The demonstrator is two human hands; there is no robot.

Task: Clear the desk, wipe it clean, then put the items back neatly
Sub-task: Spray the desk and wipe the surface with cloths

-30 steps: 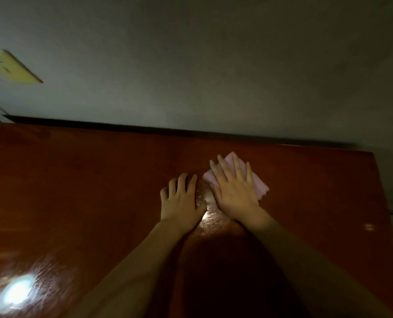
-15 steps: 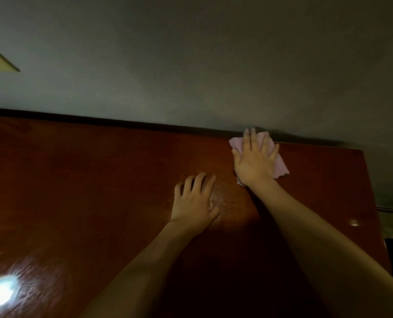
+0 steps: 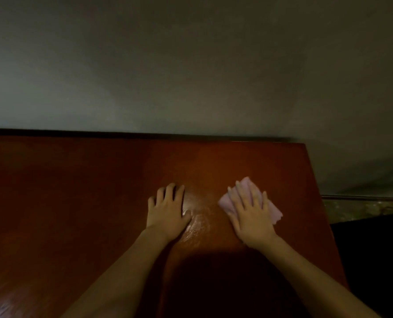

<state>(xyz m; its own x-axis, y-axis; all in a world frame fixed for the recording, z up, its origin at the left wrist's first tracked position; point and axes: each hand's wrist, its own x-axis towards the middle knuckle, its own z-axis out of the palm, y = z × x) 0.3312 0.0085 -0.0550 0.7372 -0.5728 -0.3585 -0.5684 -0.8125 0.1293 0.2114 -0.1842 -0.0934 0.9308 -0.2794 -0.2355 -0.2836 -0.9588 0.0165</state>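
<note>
Wiping is underway: our right hand [image 3: 251,213] presses the pink cloth [image 3: 274,211] flat, fingers straight, toward the right side of the desk [image 3: 76,191], while our left hand [image 3: 166,211] rests open beside it, holding nothing. Clearing looks done; returning the items remains.

pink cloth [image 3: 274,208] mostly hidden under right hand [image 3: 251,216], desk [image 3: 76,191] cut off left and below
</note>
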